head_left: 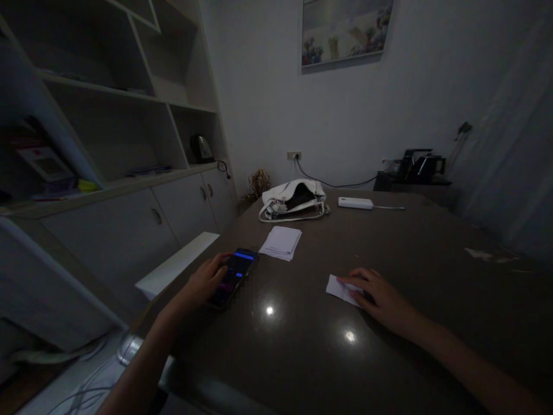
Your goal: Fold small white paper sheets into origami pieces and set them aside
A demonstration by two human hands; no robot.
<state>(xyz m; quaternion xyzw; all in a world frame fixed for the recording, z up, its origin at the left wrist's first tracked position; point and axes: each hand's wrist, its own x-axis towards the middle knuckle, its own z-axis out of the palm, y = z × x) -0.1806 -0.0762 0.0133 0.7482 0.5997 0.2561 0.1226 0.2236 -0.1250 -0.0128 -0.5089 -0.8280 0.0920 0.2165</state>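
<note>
My left hand (206, 282) grips a smartphone (235, 275) by its left side. The thumb lies over the lit screen, which shows blue patches on a dark background. On the right, my right hand (375, 293) has its fingers and thumb on a small white piece of paper (339, 289), which looks folded and lies at the tabletop. Part of that paper is hidden under the fingers. A loose stack of white paper sheets (281, 242) lies just beyond the phone, between the two hands.
At the far side of the dark glossy table (298, 357) sits a white handbag (294, 199), its top gaping. Right of it lies a white power bank (355, 203) with a short cable. A black kettle (425, 168) stands beyond the table; shelving (108, 98) lines the left wall.
</note>
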